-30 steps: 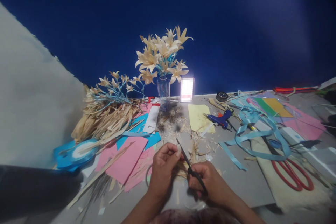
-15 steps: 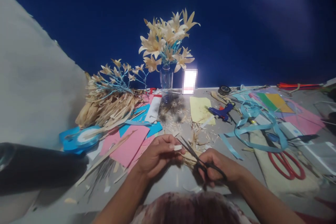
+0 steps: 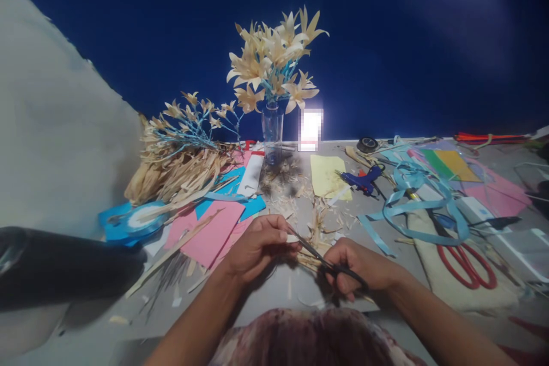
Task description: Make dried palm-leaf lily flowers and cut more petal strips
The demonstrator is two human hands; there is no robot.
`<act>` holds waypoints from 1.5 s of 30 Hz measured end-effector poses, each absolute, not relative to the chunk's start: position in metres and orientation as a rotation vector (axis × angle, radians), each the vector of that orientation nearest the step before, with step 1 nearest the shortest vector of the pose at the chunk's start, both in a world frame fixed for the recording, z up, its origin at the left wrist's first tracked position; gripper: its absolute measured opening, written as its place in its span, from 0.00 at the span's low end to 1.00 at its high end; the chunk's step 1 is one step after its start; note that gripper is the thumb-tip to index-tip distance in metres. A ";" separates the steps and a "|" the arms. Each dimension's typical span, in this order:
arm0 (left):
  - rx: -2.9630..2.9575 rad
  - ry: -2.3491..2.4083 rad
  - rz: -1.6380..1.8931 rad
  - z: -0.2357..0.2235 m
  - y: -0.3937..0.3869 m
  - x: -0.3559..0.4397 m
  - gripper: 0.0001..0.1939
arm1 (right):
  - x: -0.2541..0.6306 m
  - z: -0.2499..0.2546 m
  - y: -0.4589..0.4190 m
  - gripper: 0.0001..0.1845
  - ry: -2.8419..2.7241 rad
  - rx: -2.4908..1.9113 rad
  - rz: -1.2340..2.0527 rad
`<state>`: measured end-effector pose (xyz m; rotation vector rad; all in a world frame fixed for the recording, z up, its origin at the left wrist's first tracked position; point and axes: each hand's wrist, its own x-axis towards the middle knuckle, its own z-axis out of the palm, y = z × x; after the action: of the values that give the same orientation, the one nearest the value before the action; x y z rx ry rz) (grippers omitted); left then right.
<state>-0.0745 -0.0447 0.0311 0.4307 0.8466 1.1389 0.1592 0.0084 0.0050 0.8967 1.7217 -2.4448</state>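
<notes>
My left hand (image 3: 262,245) pinches a small pale piece of husk-like strip (image 3: 293,238) between thumb and fingers. Black-handled scissors (image 3: 316,256) are in my right hand (image 3: 352,266), with its fingers through the handles. Their blades point up and left and meet the strip at my left fingertips. In this view the blades look nearly closed. Beneath the hands lie dry tan strips (image 3: 309,261) on the grey table (image 3: 283,297).
A glass vase (image 3: 272,132) of cream flowers stands at the back. Dried husks (image 3: 171,174) and pink paper (image 3: 217,229) lie left. To the right are a blue glue gun (image 3: 364,178), light-blue ribbon (image 3: 422,234) and red-handled scissors (image 3: 467,267). A dark cylinder (image 3: 64,269) juts in at left.
The scissors' blades have come together onto the pale strip, having stood further apart before. My hands stay in about the same place, and the view has shifted slightly.
</notes>
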 end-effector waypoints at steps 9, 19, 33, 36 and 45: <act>0.441 0.794 1.118 0.025 -0.043 -0.076 0.09 | 0.160 0.001 0.010 0.20 1.705 0.941 -2.404; 0.485 0.814 1.085 0.022 -0.046 -0.084 0.10 | 0.161 0.002 0.012 0.20 1.693 0.936 -2.389; 0.618 0.939 1.027 0.027 -0.045 -0.091 0.14 | 0.166 0.018 0.018 0.17 1.753 0.913 -2.258; 0.591 0.948 1.039 0.025 -0.046 -0.089 0.14 | 0.168 0.017 0.018 0.17 1.749 0.909 -2.265; 0.364 0.942 1.225 0.008 -0.050 -0.071 0.15 | 0.148 -0.007 -0.001 0.27 1.763 1.142 -2.718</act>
<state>-0.0714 -0.0503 0.0080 0.3643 0.9419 1.2246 0.1478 -0.0012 -0.0071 1.1416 1.7633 -2.7180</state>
